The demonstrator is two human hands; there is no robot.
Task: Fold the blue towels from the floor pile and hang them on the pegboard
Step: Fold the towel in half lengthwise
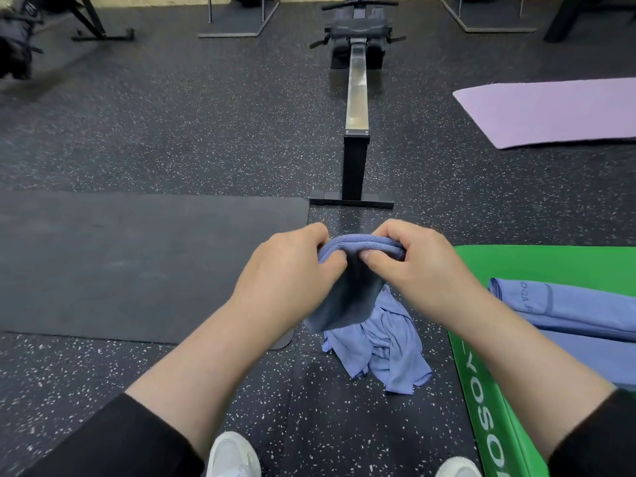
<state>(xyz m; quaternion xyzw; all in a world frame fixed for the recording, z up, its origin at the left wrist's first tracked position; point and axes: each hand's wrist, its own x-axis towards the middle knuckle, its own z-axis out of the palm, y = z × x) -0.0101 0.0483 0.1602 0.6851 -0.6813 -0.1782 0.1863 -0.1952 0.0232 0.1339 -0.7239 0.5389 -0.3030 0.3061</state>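
Observation:
A folded blue towel hangs in front of me, its folded top edge bunched between both hands. My left hand grips the left end of that edge. My right hand grips the right end, thumb under the fold. Beneath it on the speckled floor lies a crumpled pile of blue towels. More blue cloth with printed letters lies spread on the green mat at the right. No pegboard is in view.
A green mat lies at the right, a black mat at the left, a purple mat farther back. A rowing machine stands straight ahead. My white shoes show at the bottom.

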